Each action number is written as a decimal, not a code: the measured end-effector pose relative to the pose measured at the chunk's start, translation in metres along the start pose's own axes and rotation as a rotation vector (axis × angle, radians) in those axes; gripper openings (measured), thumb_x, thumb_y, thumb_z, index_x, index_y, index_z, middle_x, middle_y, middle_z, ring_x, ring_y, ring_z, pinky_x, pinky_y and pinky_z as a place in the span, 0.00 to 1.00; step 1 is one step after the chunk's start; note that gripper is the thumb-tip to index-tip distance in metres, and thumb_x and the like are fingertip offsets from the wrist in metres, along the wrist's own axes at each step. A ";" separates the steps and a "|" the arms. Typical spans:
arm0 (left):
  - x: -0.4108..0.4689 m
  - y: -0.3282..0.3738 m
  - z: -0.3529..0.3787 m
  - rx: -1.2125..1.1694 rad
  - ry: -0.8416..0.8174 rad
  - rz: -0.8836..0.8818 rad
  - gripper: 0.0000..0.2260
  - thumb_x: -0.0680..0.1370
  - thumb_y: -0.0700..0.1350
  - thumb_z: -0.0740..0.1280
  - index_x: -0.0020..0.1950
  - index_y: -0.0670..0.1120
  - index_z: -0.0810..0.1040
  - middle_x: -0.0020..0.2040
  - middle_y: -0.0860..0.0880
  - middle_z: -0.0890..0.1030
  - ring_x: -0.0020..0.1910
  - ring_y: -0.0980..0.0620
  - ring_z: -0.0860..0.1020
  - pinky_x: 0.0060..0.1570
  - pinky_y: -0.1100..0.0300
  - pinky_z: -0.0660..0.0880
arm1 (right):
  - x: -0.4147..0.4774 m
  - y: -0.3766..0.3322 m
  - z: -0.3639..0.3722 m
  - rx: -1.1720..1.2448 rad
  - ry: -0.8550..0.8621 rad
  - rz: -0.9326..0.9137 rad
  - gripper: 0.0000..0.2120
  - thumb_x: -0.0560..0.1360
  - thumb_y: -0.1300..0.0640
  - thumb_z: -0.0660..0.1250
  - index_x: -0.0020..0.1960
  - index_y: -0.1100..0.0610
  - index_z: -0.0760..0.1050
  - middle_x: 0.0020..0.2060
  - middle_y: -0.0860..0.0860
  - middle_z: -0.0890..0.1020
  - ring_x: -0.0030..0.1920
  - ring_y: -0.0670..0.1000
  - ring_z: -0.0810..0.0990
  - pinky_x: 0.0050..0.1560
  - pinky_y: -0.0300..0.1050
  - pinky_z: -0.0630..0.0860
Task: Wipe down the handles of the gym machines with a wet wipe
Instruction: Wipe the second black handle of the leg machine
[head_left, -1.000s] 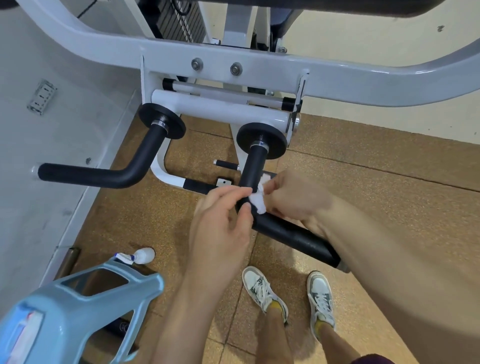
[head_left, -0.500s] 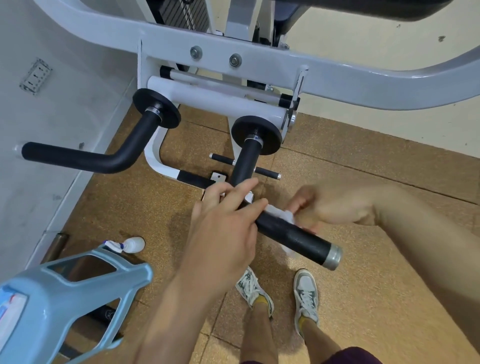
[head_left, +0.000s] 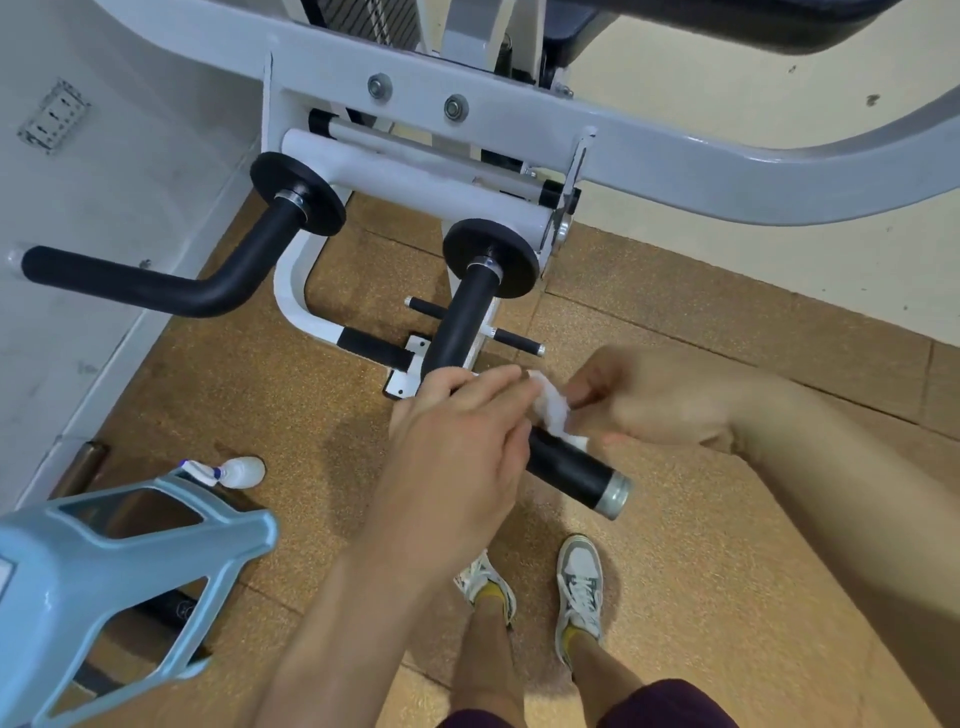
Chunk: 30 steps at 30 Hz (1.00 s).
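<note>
Pinching wipe (head_left: 553, 410) with right hand (head_left: 654, 400), pressed on top of handle (head_left: 576, 470) near its metal end; clasping handle with left hand (head_left: 457, 441) at its bend, touching wipe.

black handle (head_left: 465, 322), white wipe (head_left: 553, 410), speckled tan floor (head_left: 701, 545)

matt black handle (head_left: 571, 465) (metal-capped)

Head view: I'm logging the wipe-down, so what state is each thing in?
wet wipe: bunched, pressed on the near handle.
near handle: gripped at its bend, metal end cap bare.
far handle: untouched by either hand.
left hand: holds the near handle.
right hand: pinches the wet wipe; blurred.
small bottle: lying on the floor.
</note>
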<state>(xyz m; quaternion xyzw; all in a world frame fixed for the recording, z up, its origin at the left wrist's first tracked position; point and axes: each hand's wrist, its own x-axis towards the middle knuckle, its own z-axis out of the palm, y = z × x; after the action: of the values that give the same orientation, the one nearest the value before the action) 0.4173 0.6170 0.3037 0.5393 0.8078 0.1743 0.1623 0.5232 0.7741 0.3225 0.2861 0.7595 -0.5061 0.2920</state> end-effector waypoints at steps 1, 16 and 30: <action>0.000 0.002 0.000 -0.002 -0.016 0.006 0.19 0.77 0.52 0.55 0.65 0.56 0.74 0.63 0.60 0.76 0.59 0.56 0.67 0.52 0.56 0.63 | 0.001 -0.001 0.005 0.016 0.059 -0.026 0.08 0.76 0.55 0.65 0.44 0.59 0.79 0.34 0.48 0.78 0.36 0.47 0.75 0.43 0.46 0.70; -0.038 0.045 0.011 -0.304 0.127 0.001 0.20 0.79 0.49 0.62 0.71 0.52 0.69 0.65 0.57 0.73 0.62 0.59 0.69 0.62 0.72 0.63 | -0.049 0.011 0.026 -0.086 0.406 -0.112 0.07 0.70 0.58 0.72 0.43 0.46 0.84 0.31 0.40 0.81 0.31 0.38 0.77 0.28 0.28 0.67; -0.084 0.091 0.036 -1.280 0.494 -0.823 0.17 0.68 0.28 0.72 0.30 0.51 0.78 0.31 0.52 0.82 0.29 0.57 0.77 0.29 0.67 0.73 | -0.084 0.013 0.046 0.501 0.120 -0.168 0.08 0.70 0.64 0.72 0.46 0.53 0.82 0.42 0.50 0.85 0.45 0.51 0.83 0.46 0.45 0.79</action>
<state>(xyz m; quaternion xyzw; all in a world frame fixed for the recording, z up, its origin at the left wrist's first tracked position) 0.5381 0.5752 0.3194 -0.0541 0.6977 0.6446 0.3078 0.5958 0.7232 0.3620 0.3150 0.6476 -0.6827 0.1235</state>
